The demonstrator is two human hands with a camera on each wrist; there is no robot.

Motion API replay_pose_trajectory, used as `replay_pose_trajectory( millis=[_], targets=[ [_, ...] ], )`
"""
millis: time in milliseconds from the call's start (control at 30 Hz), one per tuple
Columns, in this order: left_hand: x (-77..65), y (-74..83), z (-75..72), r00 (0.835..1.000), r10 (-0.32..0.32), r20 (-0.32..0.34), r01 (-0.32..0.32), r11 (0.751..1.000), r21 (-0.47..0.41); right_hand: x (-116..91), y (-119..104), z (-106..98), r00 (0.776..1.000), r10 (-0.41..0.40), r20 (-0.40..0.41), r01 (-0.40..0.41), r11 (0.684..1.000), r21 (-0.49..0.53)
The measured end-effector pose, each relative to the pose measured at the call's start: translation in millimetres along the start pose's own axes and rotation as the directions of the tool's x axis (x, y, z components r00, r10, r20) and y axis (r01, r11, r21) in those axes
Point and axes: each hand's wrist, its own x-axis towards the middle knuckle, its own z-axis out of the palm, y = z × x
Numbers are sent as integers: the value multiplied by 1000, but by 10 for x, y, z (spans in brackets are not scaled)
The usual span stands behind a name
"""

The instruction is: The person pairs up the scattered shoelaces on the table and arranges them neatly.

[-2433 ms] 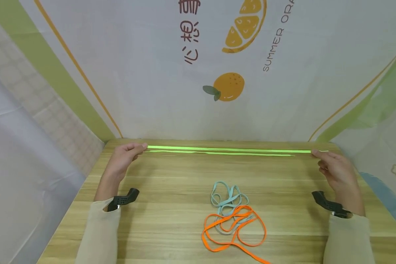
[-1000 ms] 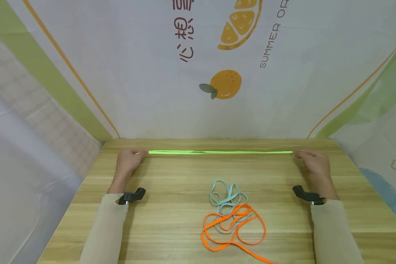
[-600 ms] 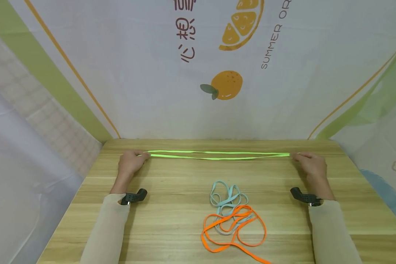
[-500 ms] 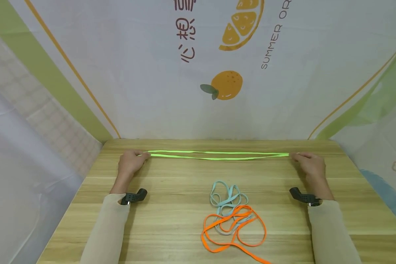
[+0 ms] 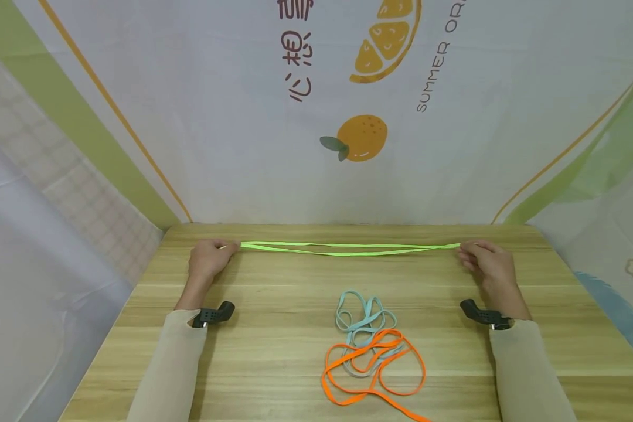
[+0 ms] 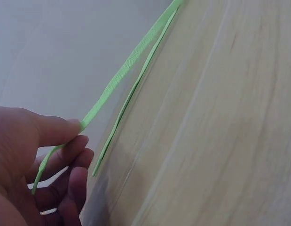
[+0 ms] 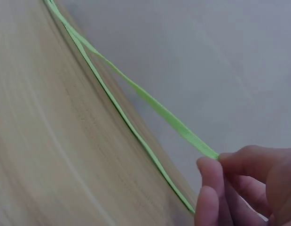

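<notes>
And there it is on the white cloth (image 5: 232, 117), in the head view: orange English lettering (image 5: 439, 61) climbing at a slant, "SUMMER OR", cut off right at the upper edge! Over to its left, dark red Chinese characters (image 5: 297, 50), turned sideways on the same cloth: 心, then 想 above it, and a third, sliced by the picture's top, only partly showing!

High head view faces forward and down; close wrist views share green strands (image 6: 122, 70) and, apparently, the table's far edge (image 5: 316, 229).
</notes>
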Motion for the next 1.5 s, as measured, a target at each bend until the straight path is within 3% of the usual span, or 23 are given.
replay_pose_trajectory(
  millis=[167, 433, 633, 800, 1100, 1500],
  targets=[
    [23, 6, 14, 1000, 19, -16, -19, 1000, -21, 16, 19, 37, 1000, 6, -29, -4, 997, 78],
    [10, 34, -3, 1000, -1, -20, -1, 998, -63, -13, 1, 65, 999, 19, 48, -29, 976, 214],
    [11, 23, 9, 1000, 7, -28, -9, 998, -69, -24, 7, 63, 998, 17, 68, -33, 972, 235],
    [11, -2, 44, 1000, 7, -19, -8, 998, -66, -6, 47, 52, 997, 21, 74, -35, 981, 188],
    [9, -2, 38, 1000, 14, 7, -15, 1000, 11, 23, 77, 27, 998, 1, 67, -2, 1000, 16],
    [-20, -3, -9, 999, 8, 32, -9, 999, 40, 46, 80, -3, 999, -29, -21, 25, 984, -175]
  ],
)
